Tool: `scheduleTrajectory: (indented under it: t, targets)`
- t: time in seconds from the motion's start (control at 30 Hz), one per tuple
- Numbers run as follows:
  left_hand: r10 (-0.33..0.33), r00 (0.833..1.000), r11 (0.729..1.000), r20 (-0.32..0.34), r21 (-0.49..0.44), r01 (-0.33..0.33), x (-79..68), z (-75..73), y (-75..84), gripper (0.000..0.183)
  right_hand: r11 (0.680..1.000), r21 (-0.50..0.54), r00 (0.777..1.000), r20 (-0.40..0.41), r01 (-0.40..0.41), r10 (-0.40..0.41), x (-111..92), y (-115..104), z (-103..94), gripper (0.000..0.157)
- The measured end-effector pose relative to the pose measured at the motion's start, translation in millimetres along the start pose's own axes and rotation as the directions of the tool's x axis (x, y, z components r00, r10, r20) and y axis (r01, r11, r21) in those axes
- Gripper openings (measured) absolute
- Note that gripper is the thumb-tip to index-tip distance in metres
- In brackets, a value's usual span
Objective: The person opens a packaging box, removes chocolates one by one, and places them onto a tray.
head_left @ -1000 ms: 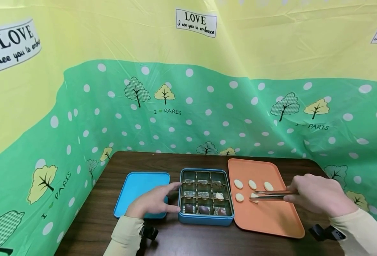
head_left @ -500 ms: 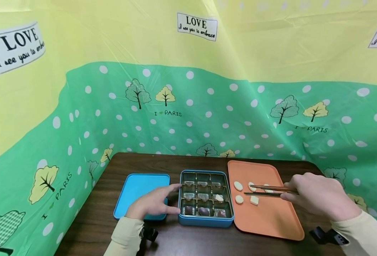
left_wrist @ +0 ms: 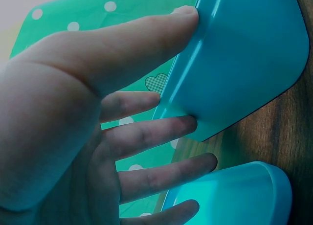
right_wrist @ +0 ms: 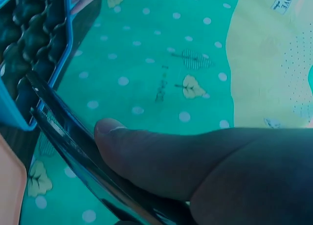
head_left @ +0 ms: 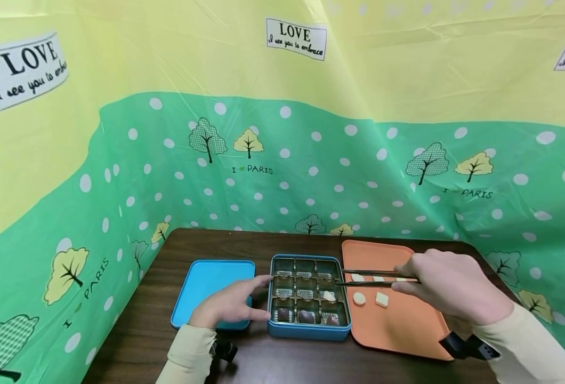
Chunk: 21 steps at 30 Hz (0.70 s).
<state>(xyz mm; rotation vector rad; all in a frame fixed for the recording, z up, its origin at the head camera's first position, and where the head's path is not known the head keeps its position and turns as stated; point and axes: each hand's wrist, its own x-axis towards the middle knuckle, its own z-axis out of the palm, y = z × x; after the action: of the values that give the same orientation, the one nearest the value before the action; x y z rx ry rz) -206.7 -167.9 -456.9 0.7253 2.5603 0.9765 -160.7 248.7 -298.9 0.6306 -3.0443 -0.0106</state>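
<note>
My right hand (head_left: 455, 288) holds a pair of dark metal tongs (head_left: 378, 272), their tips apart at the right edge of a blue box (head_left: 308, 333). In the right wrist view nothing shows between the tong tips (right_wrist: 35, 85). The box has a dark plastic insert of square compartments. Dark pieces like chocolates (head_left: 306, 317) lie in its front row, and a white piece (head_left: 329, 295) sits in the middle row's right compartment. My left hand (head_left: 227, 305) touches the box's left side with thumb and fingertips, fingers mostly straight.
On the orange tray (head_left: 393, 336) right of the box lie a round white piece (head_left: 358, 298), a square one (head_left: 381, 300) and others partly hidden behind the tongs. A blue lid (head_left: 215, 272) lies left of the box, partly under my left hand.
The tongs, near the square white piece a second ago, have opened, lifted off and moved left to the box's edge. The square piece stays on the tray. My left hand keeps its place.
</note>
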Motion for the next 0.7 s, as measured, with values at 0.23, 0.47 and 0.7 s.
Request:
scheduleTrajectory:
  t: [0.23,0.47,0.7]
  targets:
    - [0.004,1.000,1.000,0.000,0.021,-0.004,0.9,0.1,-2.1,0.090,0.997,-0.013,0.997,-0.001,0.075,-0.075,12.4,-12.4,1.6,0.008]
    - [0.001,1.000,1.000,0.003,0.021,-0.001,1.1,-0.4,-1.7,0.090,0.998,0.005,0.996,0.058,0.070,-0.070,21.2,-17.0,4.9,0.005]
    - [0.006,1.000,1.000,0.001,0.018,-0.006,1.5,-0.8,-1.6,0.090,0.996,0.018,0.990,0.107,0.091,-0.092,30.3,-21.1,9.0,0.020]
